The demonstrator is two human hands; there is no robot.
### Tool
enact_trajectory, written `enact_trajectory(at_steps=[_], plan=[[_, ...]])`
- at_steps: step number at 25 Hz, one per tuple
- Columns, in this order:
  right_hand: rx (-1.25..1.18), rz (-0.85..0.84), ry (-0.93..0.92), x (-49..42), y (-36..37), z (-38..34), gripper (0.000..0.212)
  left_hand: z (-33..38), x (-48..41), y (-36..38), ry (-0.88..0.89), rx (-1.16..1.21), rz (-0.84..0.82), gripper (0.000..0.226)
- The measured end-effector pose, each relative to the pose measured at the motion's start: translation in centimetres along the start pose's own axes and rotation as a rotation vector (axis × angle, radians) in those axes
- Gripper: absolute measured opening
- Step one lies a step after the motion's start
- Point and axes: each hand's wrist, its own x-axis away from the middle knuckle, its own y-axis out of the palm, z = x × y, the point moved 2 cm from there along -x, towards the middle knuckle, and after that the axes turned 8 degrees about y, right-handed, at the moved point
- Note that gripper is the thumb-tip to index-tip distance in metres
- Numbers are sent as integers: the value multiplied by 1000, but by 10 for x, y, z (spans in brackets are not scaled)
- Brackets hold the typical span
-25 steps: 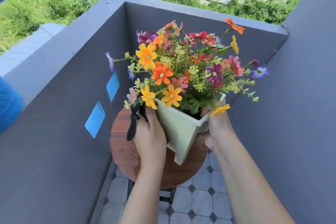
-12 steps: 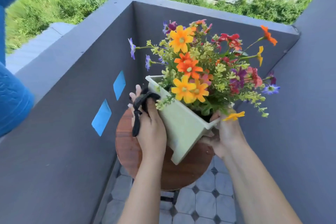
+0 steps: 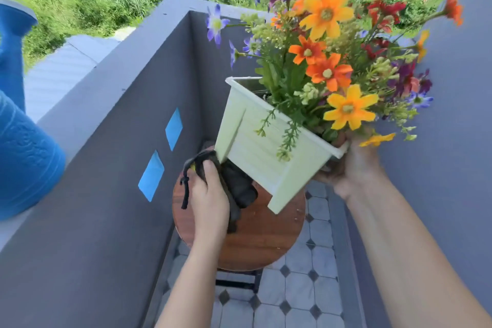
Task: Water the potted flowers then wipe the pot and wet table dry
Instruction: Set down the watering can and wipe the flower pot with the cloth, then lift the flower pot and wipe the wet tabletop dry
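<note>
Head | left hand (image 3: 210, 201) grip: cloth (image 3: 234, 184) under tilted pot (image 3: 266, 152) | right hand (image 3: 354, 168) grip: pot rim

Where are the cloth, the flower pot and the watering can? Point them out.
dark cloth (image 3: 239, 186), head view, bunched fold under the pot
pale green flower pot (image 3: 255, 141), head view, slatted side wall
blue watering can (image 3: 24, 152), head view, embossed body

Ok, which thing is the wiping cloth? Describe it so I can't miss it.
Find the round wooden table in the balcony corner. Just above it, the left hand grips a dark bunched cloth against the tilted pale green pot. It is the only black, floppy item, with a cord dangling.
</note>
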Motion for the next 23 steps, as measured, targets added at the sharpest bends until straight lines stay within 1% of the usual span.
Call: enact_trajectory(at_steps=[1,2,3,4,5,6,8,9,10,11,13,14,15,16,18,19,21,22,23], plan=[[-17,-4,-17,5,0,-8,41,-4,-1,-4,-65,42,-103,54],[-15,7,-36,7,-1,-16,51,-7,-3,-8,-124,84,-203,66],[4,26,-60,8,-2,-23,62,-9,-6,-14,-149,98,-267,76],[19,55,-83,3,-3,-26,65,-5,-9,-19,-120,68,-293,78],[21,86,-99,-1,-4,-30,56,1,-12,-22,-45,-15,-314,70],[17,124,-117,-10,-7,-32,39,7,-13,-21,56,-163,-330,59],[19,171,-119,-29,-10,-32,6,12,-3,-10,239,-564,-406,40],[47,165,-113,-37,-12,-30,17,5,7,-3,285,-787,-484,37],[62,161,-100,-46,-15,-27,26,-9,20,4,284,-969,-603,40],[52,174,-105,-54,-18,-25,30,-26,35,7,240,-1100,-749,49],[38,202,-97,-62,-19,-22,33,-62,57,5,204,-1277,-1001,72],[30,220,-98,-65,-19,-22,33,-71,63,2,240,-1331,-1051,77],[13,230,-105,-68,-19,-21,36,-75,62,-4,304,-1360,-1060,79],[15,244,-106,-72,-19,-21,40,-74,56,-9,408,-1337,-1039,80],[14,276,-106,-82,-21,-18,48,-64,36,-13,734,-1149,-997,79],[12,295,-114,-87,-22,-17,50,-62,22,-14,897,-1081,-1028,71],[-4,318,-119,-93,-21,-18,50,-70,-2,-14,1100,-1087,-1245,55],[-15,314,-115,-96,-21,-19,50,-76,-10,-11,1173,-1127,-1337,52],[-26,312,-113,-99,-21,-21,50,-84,-13,-8,1223,-1144,-1383,52]])
